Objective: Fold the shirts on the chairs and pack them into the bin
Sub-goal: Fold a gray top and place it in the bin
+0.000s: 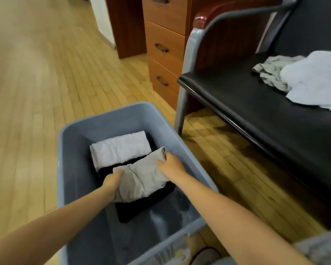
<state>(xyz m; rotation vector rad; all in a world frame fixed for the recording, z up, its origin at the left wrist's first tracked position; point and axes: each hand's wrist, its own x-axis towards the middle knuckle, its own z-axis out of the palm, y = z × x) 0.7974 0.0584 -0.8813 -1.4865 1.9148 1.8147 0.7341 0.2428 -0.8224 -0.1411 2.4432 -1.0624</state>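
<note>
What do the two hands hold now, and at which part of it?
Both hold the folded grey shirt inside the bin: left hand at its near-left end, right hand at its far-right end.

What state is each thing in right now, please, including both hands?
Bin: open, no lid, part filled.
Beige shirt: folded, in the bin, on the black garment.
White shirt: folded, in the bin.
Black garment: flat, beneath both.
Left hand: grips the beige shirt's near-left edge.
Right hand: grips its far-right edge.
Grey shirt: crumpled, on the chair.
Pale shirt: unfolded, on the chair.
Chair: upright.
Drawers: closed.
</note>
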